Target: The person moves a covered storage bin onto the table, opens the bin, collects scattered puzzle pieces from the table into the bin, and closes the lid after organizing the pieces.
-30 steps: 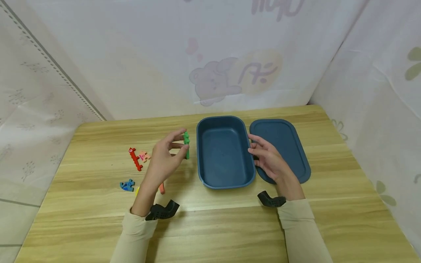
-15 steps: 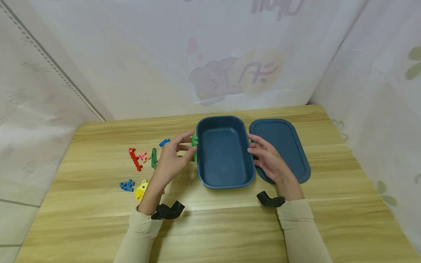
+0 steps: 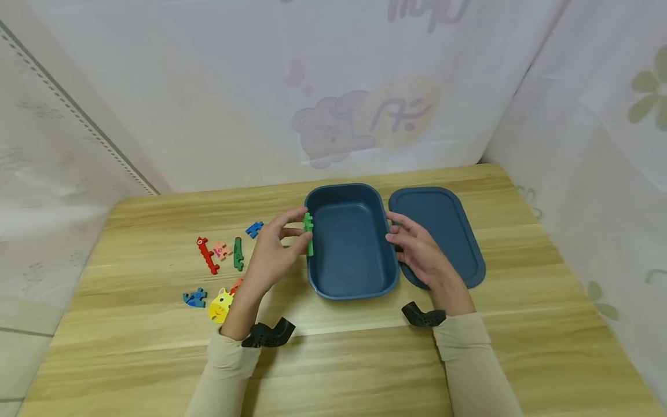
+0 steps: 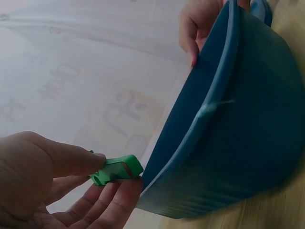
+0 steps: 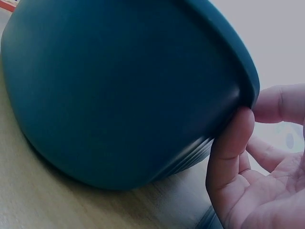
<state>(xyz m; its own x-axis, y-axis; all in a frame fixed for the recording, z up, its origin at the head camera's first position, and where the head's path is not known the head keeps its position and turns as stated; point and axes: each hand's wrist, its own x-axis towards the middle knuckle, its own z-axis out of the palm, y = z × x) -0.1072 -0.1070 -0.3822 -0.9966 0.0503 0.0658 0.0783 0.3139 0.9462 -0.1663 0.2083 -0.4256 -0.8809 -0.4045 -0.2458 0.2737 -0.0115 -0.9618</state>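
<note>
My left hand [image 3: 278, 249] pinches a green puzzle piece [image 4: 116, 171] between thumb and fingers. The piece is upright at the left rim of a dark blue storage box [image 3: 351, 255]; whether it touches the rim is unclear. Nothing shows inside the box. On the opposite side, my right hand [image 3: 422, 252] holds the box by its right rim. In the right wrist view, the thumb [image 5: 233, 136] lies against the outer wall, just under the lip, with a finger beside the edge.
A matching blue lid [image 3: 443, 231] lies right of the box. Left of my left hand are loose puzzle pieces: red [image 3: 207, 255], pink [image 3: 222, 251], dark green [image 3: 238, 253], blue [image 3: 254, 229], another blue one [image 3: 195, 297], and a yellow giraffe head [image 3: 220, 307]. Patterned cloth [image 3: 234, 116] hangs behind the table.
My left hand has carried the green puzzle piece right to the box's left rim, uncovering pieces behind it. My right hand stays at the box. The head view has shifted slightly.
</note>
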